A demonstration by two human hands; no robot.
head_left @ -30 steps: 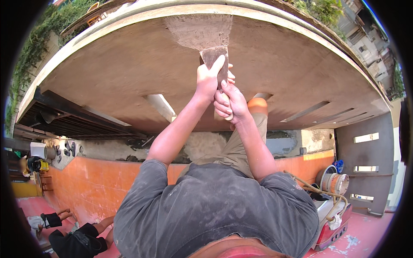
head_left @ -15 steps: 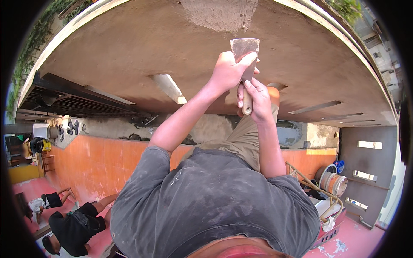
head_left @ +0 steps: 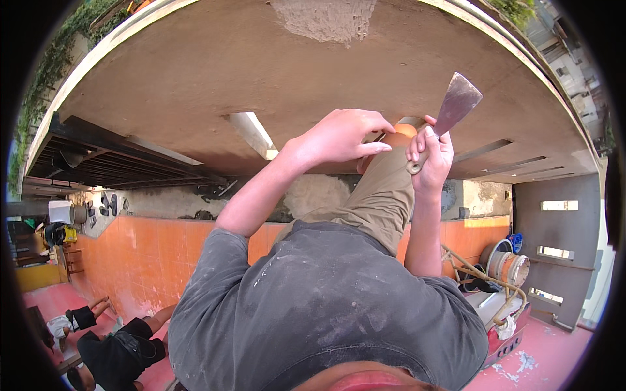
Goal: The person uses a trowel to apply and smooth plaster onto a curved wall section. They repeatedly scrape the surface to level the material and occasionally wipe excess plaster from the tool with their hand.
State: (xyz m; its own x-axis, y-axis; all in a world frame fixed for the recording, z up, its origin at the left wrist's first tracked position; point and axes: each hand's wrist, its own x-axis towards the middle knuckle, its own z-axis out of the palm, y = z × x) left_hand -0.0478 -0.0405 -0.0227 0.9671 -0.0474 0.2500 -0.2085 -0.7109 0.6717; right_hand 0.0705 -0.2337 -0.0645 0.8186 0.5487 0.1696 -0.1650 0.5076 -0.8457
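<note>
My right hand (head_left: 432, 156) grips the pale handle of a putty knife (head_left: 456, 104), whose broad metal blade tilts up to the right, apart from the wall. My left hand (head_left: 355, 133) is off the tool, fingers spread over my khaki-clad leg (head_left: 375, 195), near an orange rounded thing (head_left: 403, 131) at its far end; whether it touches that is unclear. Beyond both hands is a brown plastered wall (head_left: 182, 72) with slots and a lighter rough patch (head_left: 323, 16) at the top centre.
A dark metal grille (head_left: 104, 156) runs at left. An orange ledge (head_left: 150, 254) crosses behind me. Two people (head_left: 117, 352) are on the pink floor (head_left: 548, 352) at lower left. A pot (head_left: 508, 267) and tan tubular frame (head_left: 476, 274) stand at right, before a grey slotted wall (head_left: 554, 241).
The knife has left the rough patch and swung right in my right hand. My left hand has let go of the blade and moved down, fingers opening.
</note>
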